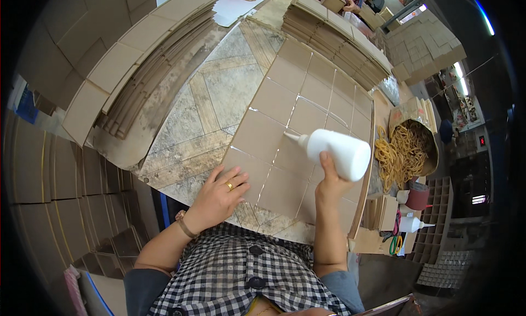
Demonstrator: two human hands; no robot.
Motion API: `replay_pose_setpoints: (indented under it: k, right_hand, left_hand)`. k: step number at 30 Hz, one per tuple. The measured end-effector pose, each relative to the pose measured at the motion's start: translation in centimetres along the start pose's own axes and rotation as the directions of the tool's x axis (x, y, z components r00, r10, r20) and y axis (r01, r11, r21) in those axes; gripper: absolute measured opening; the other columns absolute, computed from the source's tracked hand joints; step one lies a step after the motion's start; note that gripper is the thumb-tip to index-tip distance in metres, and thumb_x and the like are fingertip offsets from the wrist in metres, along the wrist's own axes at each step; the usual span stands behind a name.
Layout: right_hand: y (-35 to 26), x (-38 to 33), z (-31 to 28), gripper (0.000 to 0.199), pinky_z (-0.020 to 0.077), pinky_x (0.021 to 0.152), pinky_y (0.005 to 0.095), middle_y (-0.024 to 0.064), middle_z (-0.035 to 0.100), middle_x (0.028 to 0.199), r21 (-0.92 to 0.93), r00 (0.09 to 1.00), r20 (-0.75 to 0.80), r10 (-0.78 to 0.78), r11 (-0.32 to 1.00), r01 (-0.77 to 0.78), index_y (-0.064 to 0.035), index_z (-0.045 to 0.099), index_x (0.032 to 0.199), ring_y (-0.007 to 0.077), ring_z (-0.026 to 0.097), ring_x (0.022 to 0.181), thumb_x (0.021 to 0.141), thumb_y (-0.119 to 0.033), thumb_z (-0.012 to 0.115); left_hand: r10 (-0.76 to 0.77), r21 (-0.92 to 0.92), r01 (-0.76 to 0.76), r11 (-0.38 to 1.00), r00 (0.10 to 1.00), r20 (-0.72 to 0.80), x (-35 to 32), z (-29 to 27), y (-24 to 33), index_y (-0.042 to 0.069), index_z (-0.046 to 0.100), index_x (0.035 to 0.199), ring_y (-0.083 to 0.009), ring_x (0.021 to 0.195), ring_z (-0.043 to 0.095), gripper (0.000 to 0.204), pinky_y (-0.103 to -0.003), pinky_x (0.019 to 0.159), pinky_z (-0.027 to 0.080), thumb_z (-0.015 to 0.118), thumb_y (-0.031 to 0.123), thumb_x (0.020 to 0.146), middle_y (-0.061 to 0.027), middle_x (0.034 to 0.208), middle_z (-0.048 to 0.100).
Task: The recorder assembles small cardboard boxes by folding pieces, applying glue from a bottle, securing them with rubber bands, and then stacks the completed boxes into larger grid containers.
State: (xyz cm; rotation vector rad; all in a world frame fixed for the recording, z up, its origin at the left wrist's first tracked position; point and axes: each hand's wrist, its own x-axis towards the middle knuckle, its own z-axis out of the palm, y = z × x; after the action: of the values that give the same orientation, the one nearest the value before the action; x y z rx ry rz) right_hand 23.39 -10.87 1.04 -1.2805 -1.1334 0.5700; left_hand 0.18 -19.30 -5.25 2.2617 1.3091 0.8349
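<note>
My right hand (330, 184) is wrapped round a white plastic glue bottle (341, 151), which is tilted nearly on its side. Its narrow nozzle points left, with the tip at or just above a seam in the brown cardboard sheet (274, 91). Creases divide that sheet into a grid of squares, and white glue lines run along several of them. Near the sheet's lower left edge my left hand (222, 198) lies flat, fingers spread and touching the cardboard. A gold ring is on one of its fingers.
Stacks of folded cardboard (123, 56) and more cardboard strips (334, 39) stand at the far left and far side. Rubber bands (402, 151) spill from a container at the right, near scissors (395, 236) and another white bottle (412, 224). Another person's hand (350, 6) is at the far end.
</note>
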Motion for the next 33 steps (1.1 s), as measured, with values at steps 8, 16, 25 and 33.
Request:
replay_pose_setpoints:
  k: [8,16,25,33]
  right_hand:
    - [-0.8,-5.4,-4.1,0.048,0.0458,0.088,0.0336,0.0092,0.061,0.106,0.058,0.996,0.067,0.051,0.997,-0.055,0.0015,0.055,0.114,0.0206,0.059,0.097,0.071,-0.005,0.077]
    - [-1.2,-1.7,-9.0,0.050,0.0591,0.068,0.0456,0.0147,0.057,0.114,0.325,0.937,-0.280,0.206,0.939,-0.110,-0.0010,0.044,0.124,0.0289,0.061,0.101,0.084,-0.021,0.066]
    - [1.4,7.8,-19.3,0.061,0.0403,0.092,0.0565,0.0084,0.057,0.121,0.550,0.769,-0.483,0.420,0.829,-0.107,-0.0144,0.049,0.126,0.0295,0.054,0.112,0.074,-0.033,0.077]
    - [3.8,16.6,-17.2,0.044,0.0545,0.057,0.0391,0.0082,0.063,0.103,0.299,0.631,-0.747,0.209,0.954,0.037,-0.0030,0.058,0.109,0.0227,0.064,0.085,0.073,-0.019,0.078]
  left_hand:
    - [0.005,0.007,-0.005,1.000,1.000,-0.005,0.0,0.0,0.2,0.006,0.064,0.108,-0.0271,0.123,0.046,0.032,-0.048,0.107,0.028,0.068,0.013,0.077,-0.0094,0.122,0.058]
    - [0.007,0.039,-0.007,0.999,1.000,0.010,0.2,-0.4,0.4,0.005,0.063,0.108,-0.0268,0.125,0.044,0.029,-0.048,0.108,0.026,0.065,0.014,0.080,-0.0095,0.122,0.057]
    - [-0.021,0.056,0.021,0.998,1.000,0.000,0.7,-0.3,1.3,0.004,0.063,0.105,-0.0306,0.121,0.047,0.029,-0.051,0.105,0.028,0.066,0.012,0.077,-0.0106,0.119,0.059]
    - [-0.028,0.079,0.025,0.997,0.998,0.047,1.0,0.1,1.1,0.004,0.064,0.103,-0.0330,0.121,0.047,0.030,-0.054,0.105,0.027,0.068,0.014,0.076,-0.0115,0.119,0.059]
